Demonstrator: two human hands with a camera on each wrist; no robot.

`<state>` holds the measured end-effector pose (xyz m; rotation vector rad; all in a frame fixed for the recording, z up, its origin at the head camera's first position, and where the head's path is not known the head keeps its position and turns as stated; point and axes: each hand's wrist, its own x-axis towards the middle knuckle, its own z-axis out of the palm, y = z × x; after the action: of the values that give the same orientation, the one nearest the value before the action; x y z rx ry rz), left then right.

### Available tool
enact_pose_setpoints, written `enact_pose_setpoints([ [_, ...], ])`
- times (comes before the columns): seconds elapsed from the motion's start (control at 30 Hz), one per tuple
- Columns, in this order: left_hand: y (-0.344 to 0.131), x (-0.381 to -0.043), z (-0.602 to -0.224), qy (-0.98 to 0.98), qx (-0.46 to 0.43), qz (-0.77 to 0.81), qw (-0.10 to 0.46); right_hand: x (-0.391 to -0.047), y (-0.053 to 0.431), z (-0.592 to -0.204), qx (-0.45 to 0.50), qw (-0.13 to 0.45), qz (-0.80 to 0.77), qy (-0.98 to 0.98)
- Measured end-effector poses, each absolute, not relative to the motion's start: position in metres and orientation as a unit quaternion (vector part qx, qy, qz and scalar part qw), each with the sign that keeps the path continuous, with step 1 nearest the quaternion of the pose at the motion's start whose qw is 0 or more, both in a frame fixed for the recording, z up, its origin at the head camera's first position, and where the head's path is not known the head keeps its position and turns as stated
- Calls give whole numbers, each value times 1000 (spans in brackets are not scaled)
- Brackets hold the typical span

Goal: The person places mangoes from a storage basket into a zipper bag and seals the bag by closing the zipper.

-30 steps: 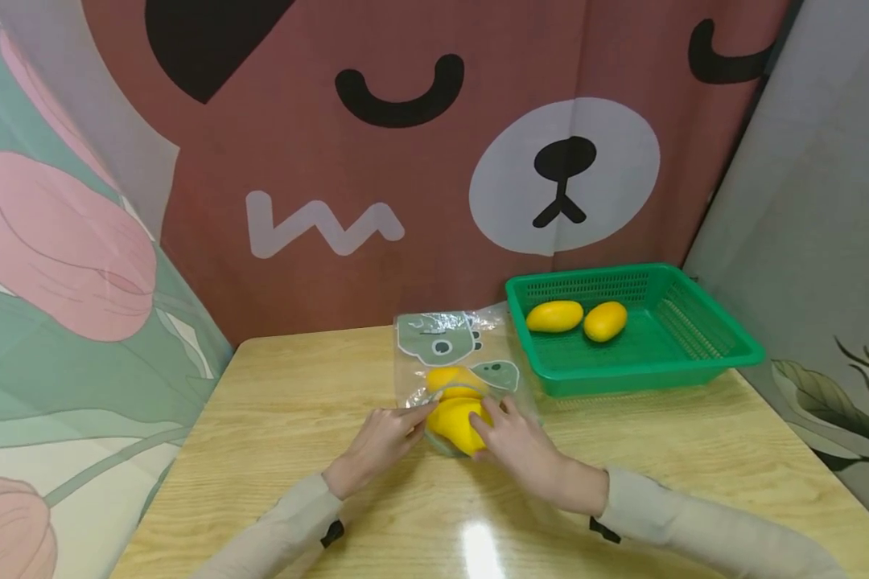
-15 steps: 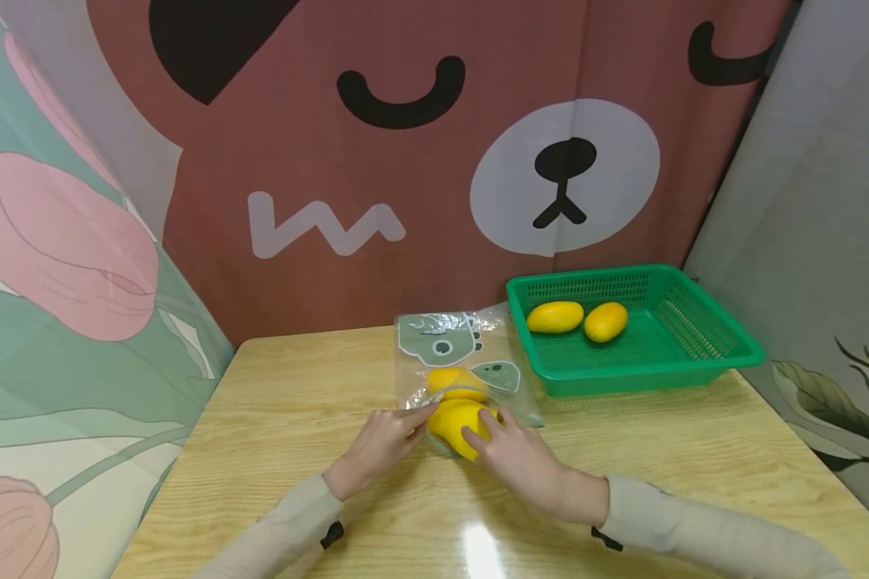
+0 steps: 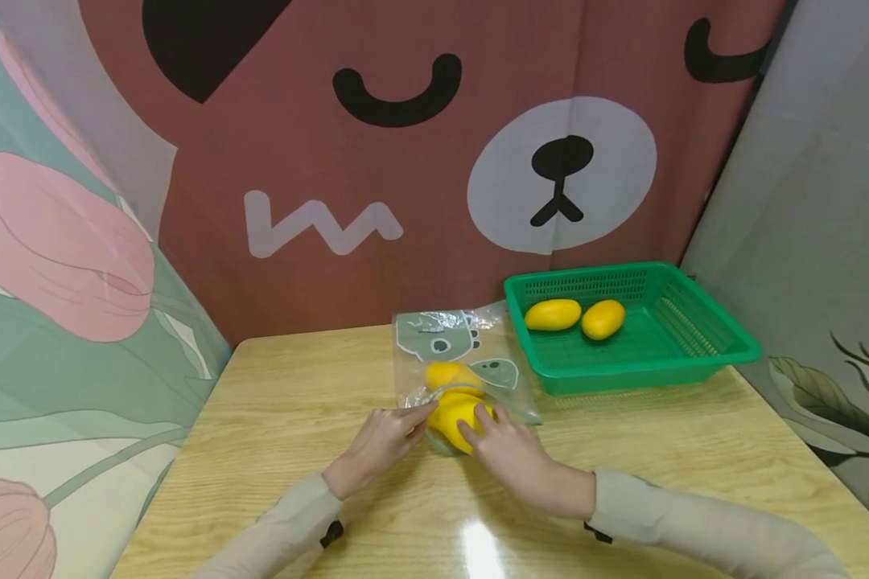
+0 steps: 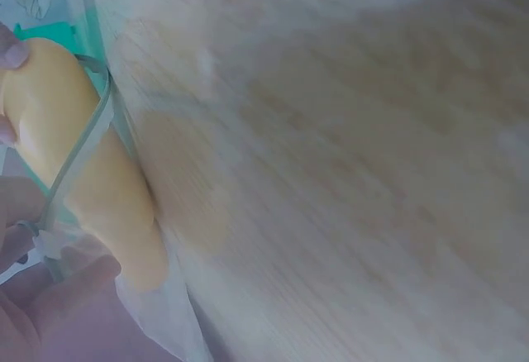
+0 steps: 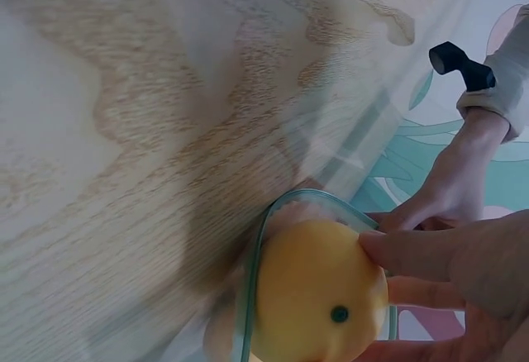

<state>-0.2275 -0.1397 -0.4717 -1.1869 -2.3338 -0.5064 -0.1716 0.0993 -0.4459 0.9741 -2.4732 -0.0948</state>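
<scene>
A clear plastic bag (image 3: 519, 402) with a green cartoon print lies flat on the table. One yellow mango (image 3: 445, 375) is inside it. At the bag's near opening, my right hand (image 3: 514, 460) grips a second mango (image 3: 445, 425), thumb and fingers around its right end; in the right wrist view the bag's greenish rim loops around this mango (image 5: 310, 283). My left hand (image 3: 378, 442) pinches the bag's rim on the left side, as the left wrist view shows at the fingers (image 4: 78, 288). The mango's underside is hidden.
A green perforated basket (image 3: 644, 374) stands at the back right, beside the bag. Two mangoes, one on the left (image 3: 553, 315) and one to its right (image 3: 603, 320), lie in it. A bear-print curtain (image 3: 319, 281) hangs behind the wooden table (image 3: 297, 378).
My right hand has shifted slightly left on the mango at the bag's opening, its fingers changing position a little. The left hand stays at the rim, and the basket's mangoes are unmoved.
</scene>
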Motion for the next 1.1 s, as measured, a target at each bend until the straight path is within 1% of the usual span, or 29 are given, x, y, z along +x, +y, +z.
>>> enact_pose_setpoints([
  [0.3, -139, -228, -470, -853, -434, -180, 228, -175, 99, -447, 357, 226, -58, -904],
  [0.6, -139, -229, -472, -848, -439, -184, 234, -177, 100, -445, 355, 186, -36, -916],
  [1.1, -135, -225, -469, -848, -439, -184, 232, -185, 100, -456, 353, 230, -47, -906],
])
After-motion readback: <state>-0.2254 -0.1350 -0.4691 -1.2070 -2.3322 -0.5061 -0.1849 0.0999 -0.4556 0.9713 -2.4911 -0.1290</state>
